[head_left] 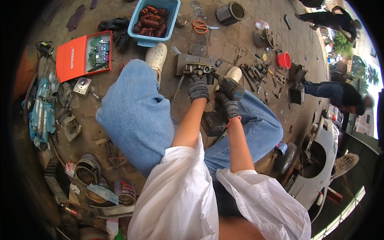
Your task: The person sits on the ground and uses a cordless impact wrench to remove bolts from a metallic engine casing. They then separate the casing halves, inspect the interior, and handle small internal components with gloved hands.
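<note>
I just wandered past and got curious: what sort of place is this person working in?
Most likely an open-air repair workshop on paved ground. Loose hand tools and metal parts lie scattered about, a blue tub holds copper wire coils, and the gloved left hand steadies a metal part on the ground.

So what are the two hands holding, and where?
The left hand presses on top of a metal part; the right hand grips a power tool by its handle.

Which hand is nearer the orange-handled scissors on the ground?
Left. The left hand, gripping the metal part, sits just below the orange-handled scissors; the right hand, holding the hammer, is lower and further right.
</note>
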Available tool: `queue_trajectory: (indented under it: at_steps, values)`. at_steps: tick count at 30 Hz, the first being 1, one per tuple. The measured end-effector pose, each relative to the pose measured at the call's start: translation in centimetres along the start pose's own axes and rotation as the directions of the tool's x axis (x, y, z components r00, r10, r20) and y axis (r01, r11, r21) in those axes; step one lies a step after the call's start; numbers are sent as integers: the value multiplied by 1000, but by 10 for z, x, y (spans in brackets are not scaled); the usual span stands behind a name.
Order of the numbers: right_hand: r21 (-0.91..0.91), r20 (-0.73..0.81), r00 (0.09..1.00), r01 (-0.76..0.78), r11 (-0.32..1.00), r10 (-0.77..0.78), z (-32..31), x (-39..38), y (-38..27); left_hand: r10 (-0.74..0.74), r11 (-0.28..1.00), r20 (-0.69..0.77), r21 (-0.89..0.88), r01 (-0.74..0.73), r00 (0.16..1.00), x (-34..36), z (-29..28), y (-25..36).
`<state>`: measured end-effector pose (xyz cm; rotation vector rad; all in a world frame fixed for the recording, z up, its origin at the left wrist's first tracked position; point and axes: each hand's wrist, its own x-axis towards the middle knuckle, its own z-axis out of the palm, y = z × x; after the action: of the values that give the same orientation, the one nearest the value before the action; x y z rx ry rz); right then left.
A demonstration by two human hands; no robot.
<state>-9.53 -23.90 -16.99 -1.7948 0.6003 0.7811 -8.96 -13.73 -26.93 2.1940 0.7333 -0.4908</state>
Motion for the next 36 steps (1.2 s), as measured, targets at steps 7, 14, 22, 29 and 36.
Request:
queue_trajectory:
  at_steps: [7,14,22,29,36]
  values:
    - [91,72,996,-51,995,45,6,-9,-11,-59,992,71,-108,67,996,2,-13,3]
    - [-184,111,992,-32,982,53,-7,0,-46,14,998,334,57,-35,942,21,-19,3]
    - [-542,92,992,-27,840,91,-7,-6,-77,17,997,164,-79,-4,986,33,4,-1]
    - [-502,183,979,170,848,-88,-35,20,-53,-31,996,206,-70,46,978,43,11,-2]
    - [-244,303,950,149,958,-71,-61,70,-26,29,996,239,-94,-6,971,44,21,3]
